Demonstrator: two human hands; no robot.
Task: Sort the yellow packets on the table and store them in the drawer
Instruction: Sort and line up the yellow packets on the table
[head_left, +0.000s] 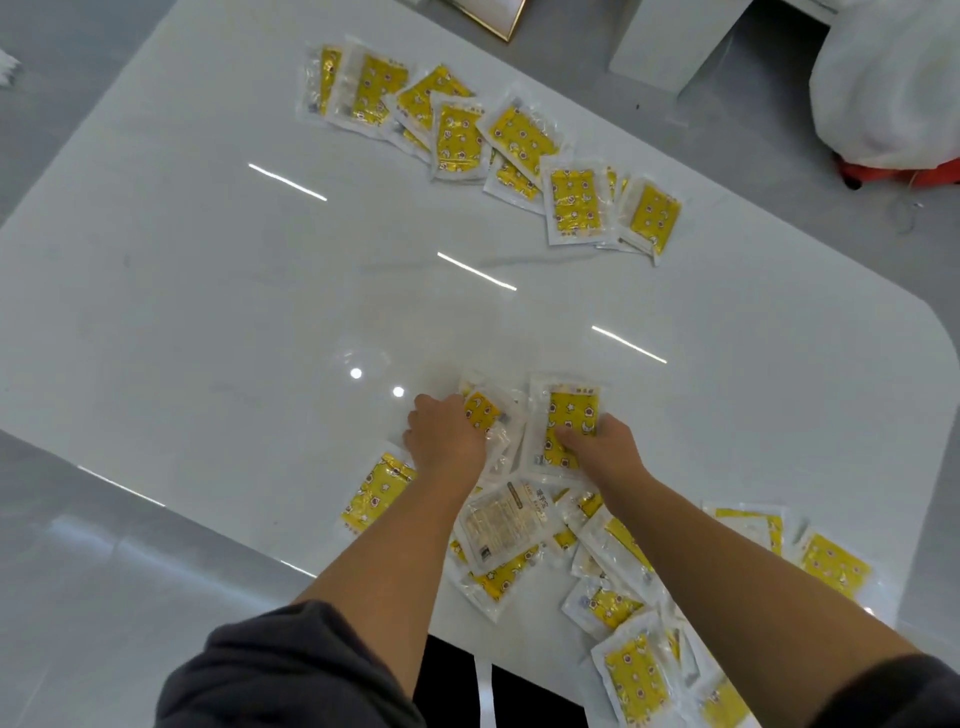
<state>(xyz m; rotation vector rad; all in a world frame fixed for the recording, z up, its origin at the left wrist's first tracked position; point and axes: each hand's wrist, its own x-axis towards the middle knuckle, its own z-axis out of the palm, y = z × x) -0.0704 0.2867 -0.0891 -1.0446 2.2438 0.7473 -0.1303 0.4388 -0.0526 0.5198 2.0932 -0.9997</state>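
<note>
Two yellow packets sit under the hands near the middle of the white table (208, 270). The left grip (447, 441) is closed, fingers curled down over a yellow packet (483, 410) with crumpled clear edges, knuckles up. The right grip (602, 447) is also closed, holding a second packet (566, 421) that lies flat with its yellow starred face up; the thumb presses on that face and the fingers curl at its right edge. The two held packets lie just beside each other.

Around the forearms lies the near heap of packets (623, 551), overlapping at many angles and running toward the near right edge of the table. In it, one turned-over packet (501, 519) shows a pale printed back, between the two forearms. A single packet (376, 491) lies just left of the left forearm, partly under it. Another packet (834, 564) sits at the right end of the heap, beyond the right forearm.

Well apart, along the far side of the table, a far row of packets (488, 135) spreads in a loose overlapping band, yellow faces up.

Both forearms are bare, with dark sleeves (280, 670) pushed up. Ceiling lights reflect as bright streaks on the glossy top. On the grey floor (47, 130) beyond stand a white plastic bag (893, 88) over something red (904, 174), and a white piece of furniture (670, 41).
</note>
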